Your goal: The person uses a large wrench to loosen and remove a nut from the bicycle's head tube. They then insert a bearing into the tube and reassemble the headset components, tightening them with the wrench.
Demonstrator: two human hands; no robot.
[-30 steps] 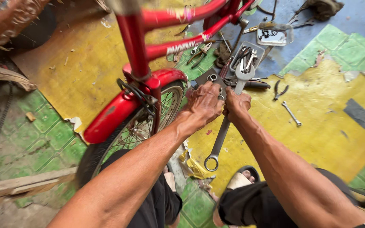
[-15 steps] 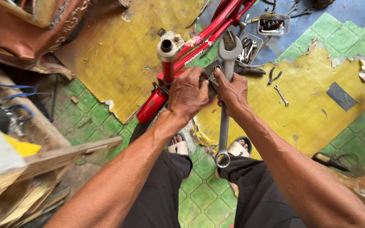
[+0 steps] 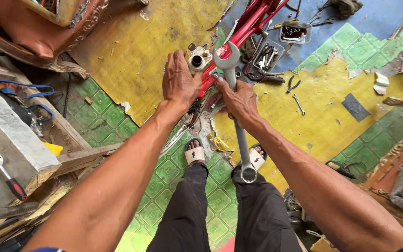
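Gripping wrench (image 3: pixel 235 112) shank, fingers (image 3: pixel 227 93) (right) wrapped.

Large steel combination wrench (image 3: pixel 237 116): held near-vertical, open jaw uppermost beside the head tube, ring end low over the trousers. Red bicycle frame (image 3: pixel 248 25): tilted, its grey tube end (image 3: pixel 197 60) facing upward.

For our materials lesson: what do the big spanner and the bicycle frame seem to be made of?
Spanner, held in the right hand: probably steel, bare grey, dull shine.
Bicycle frame: likely metal tubing under glossy red paint.
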